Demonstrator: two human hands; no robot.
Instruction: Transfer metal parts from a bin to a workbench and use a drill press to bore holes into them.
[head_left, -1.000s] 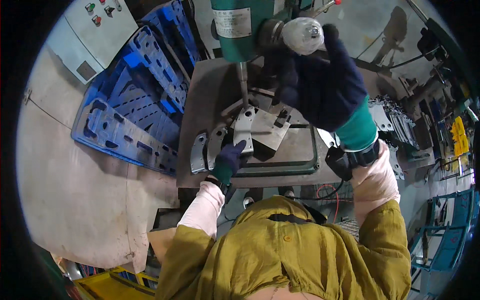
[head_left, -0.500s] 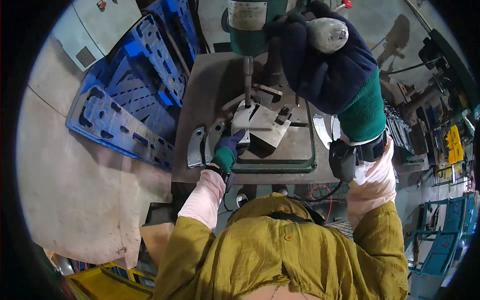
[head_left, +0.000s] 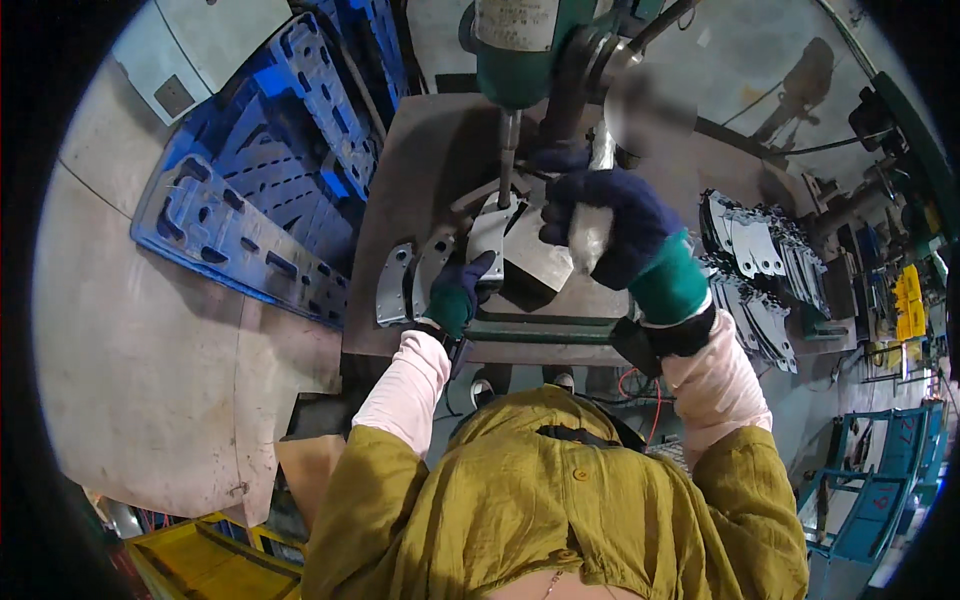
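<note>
My gloved left hand (head_left: 460, 290) grips the near end of a curved silver metal bracket (head_left: 487, 240), which rests against a metal fixture block (head_left: 538, 250). The spindle (head_left: 508, 150) of a green drill press (head_left: 515, 75) comes down onto the bracket's far end; whether its tip has entered the metal is too small to tell. My gloved right hand (head_left: 632, 222) is closed around a lever handle (head_left: 591, 237) wrapped in clear film, right of the spindle. Two similar curved brackets lie left of my left hand: an outer one (head_left: 394, 286) and an inner one (head_left: 431, 264).
Several stacked metal brackets (head_left: 750, 245) lie on the table's right side. Blue plastic pallets (head_left: 235, 235) stand left of the worktable (head_left: 400, 165). Blue metal racks (head_left: 885, 490) are at the lower right. A blurred round part (head_left: 650, 105) shows beside the press head.
My right hand has come down and toward me with the lever handle, from beside the press head to over the table. My left hand stays on the bracket.
</note>
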